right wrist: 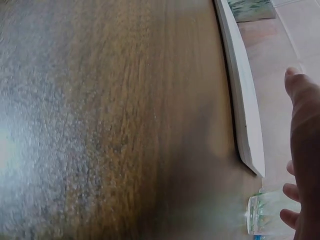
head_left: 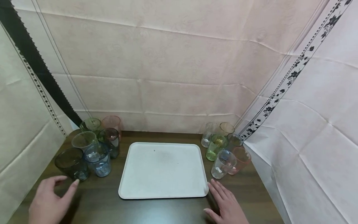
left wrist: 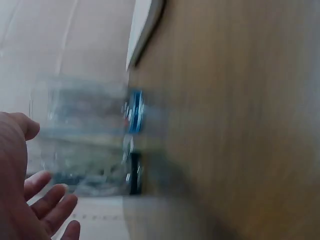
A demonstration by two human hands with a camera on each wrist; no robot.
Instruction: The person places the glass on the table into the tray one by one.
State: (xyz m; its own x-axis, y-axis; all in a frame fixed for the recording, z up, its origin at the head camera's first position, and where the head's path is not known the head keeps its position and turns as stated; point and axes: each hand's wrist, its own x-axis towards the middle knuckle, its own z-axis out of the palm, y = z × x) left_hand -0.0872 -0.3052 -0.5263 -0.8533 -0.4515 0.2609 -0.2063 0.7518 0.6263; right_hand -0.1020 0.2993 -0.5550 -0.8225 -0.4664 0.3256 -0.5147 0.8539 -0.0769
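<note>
Watching the left hand [head_left: 51, 199] from afar, I see its thumb and fingers parted wide, gripping nothing, just beside the dark glass [head_left: 70, 161] at the near end of the left cluster. That glass stands on the table [head_left: 156, 213], left of the white tray [head_left: 163, 169], and the blue glass [head_left: 98, 157] crowds its right side. I cannot tell whether a fingertip touches the dark glass; my left wrist view is too blurred to settle it.

That crowding worries me most: if the thumb strays inward, I would expect it to knock the blue glass, which could pass the bump to the clear glass [head_left: 84, 140] behind. A pinch too low on one side might tip the dark glass rather than hold it, since smooth walls probably offer little to catch on.

The right hand [head_left: 226, 202] has its fingers stretched out, holding nothing, near the tray's near right corner. Its fingertips are just short of the front clear tumbler [head_left: 222, 165], so a careless forward push could topple that against the pink glass [head_left: 242, 158], and a sideways nudge could skew the tray.
</note>
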